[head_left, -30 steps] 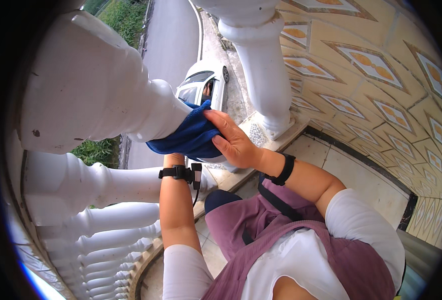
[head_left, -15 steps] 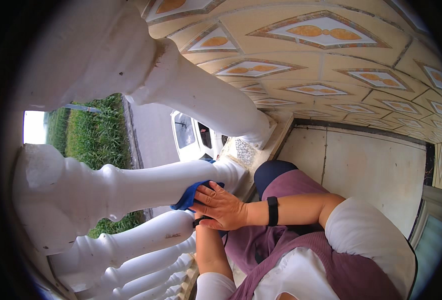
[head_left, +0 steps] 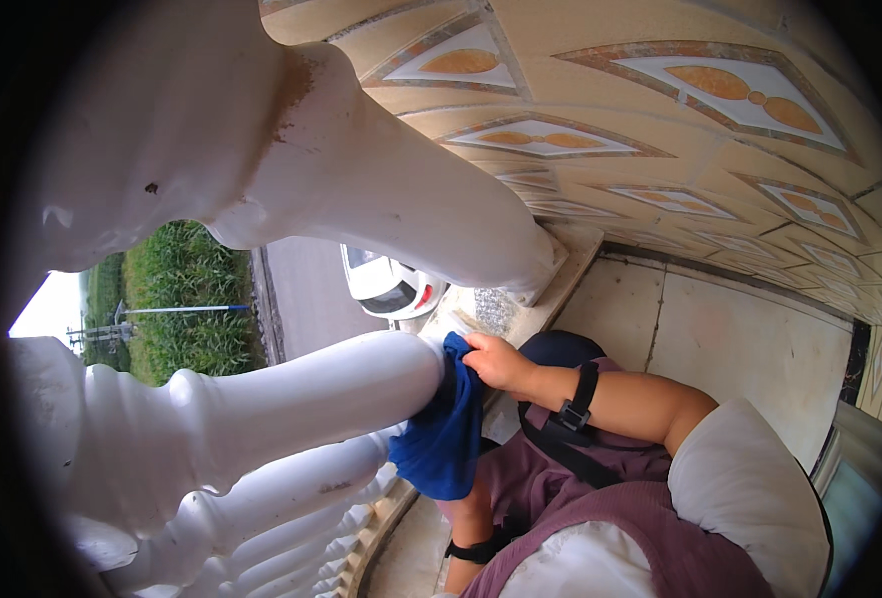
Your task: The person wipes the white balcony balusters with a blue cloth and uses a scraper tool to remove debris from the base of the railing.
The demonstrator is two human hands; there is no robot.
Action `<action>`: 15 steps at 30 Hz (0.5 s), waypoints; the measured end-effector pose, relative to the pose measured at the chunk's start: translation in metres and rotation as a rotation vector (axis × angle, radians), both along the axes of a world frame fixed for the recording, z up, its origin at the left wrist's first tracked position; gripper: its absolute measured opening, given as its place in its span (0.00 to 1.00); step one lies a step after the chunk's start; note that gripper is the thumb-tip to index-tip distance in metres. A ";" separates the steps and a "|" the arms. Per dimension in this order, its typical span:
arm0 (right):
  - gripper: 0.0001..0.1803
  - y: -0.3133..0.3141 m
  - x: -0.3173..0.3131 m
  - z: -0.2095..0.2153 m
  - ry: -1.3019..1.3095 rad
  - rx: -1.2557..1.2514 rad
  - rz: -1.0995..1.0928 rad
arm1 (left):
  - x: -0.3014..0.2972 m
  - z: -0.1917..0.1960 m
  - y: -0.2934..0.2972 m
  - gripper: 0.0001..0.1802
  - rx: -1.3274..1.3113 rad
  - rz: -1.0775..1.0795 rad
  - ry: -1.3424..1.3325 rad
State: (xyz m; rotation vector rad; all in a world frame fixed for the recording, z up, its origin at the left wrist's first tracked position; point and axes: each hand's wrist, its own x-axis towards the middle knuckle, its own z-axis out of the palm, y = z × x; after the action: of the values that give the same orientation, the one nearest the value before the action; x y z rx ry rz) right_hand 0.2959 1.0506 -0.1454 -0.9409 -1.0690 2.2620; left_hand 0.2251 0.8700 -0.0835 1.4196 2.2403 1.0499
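Observation:
A blue cloth [head_left: 439, 439] hangs against the lower end of a white baluster [head_left: 301, 389]. My right hand [head_left: 499, 361] grips the cloth's upper corner, fingers closed, close to the baluster's foot. From below comes my left forearm [head_left: 472, 518], with a dark band at the wrist. The cloth covers my left hand, so its fingers are hidden. The side of the baluster facing away from me cannot be seen.
A thicker white post [head_left: 401, 189] slants across above. More balusters [head_left: 292, 493] line up below, standing on a ledge [head_left: 376, 543]. A patterned tile wall [head_left: 680, 149] rises beyond the pale floor [head_left: 740, 329]. Through the railing show a white car [head_left: 386, 284], a road and green plants.
My right hand lay over the bunched cloth on the baluster; now it grips a corner nearer the foot. The cloth hangs more spread out. My left forearm is lower, and the view has shifted.

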 end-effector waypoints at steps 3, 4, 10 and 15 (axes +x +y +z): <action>0.13 0.020 0.019 -0.018 -0.017 -0.216 -0.226 | 0.019 0.006 0.005 0.17 -0.186 -0.067 0.220; 0.13 0.027 0.020 -0.017 -0.002 -0.204 -0.329 | 0.018 0.005 0.010 0.17 -0.131 -0.164 0.036; 0.13 0.030 -0.014 -0.034 -0.046 0.119 -0.121 | 0.040 0.003 0.038 0.19 0.019 -0.303 -0.421; 0.18 0.058 -0.042 -0.042 -0.185 0.527 0.123 | 0.034 0.008 0.046 0.19 0.048 -0.310 -0.296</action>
State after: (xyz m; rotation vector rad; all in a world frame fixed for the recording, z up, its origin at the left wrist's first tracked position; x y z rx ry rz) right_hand 0.2535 1.1086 -0.1871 -0.8806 -1.7342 1.8509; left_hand 0.2589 0.9159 -0.0751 1.4627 1.7355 1.1272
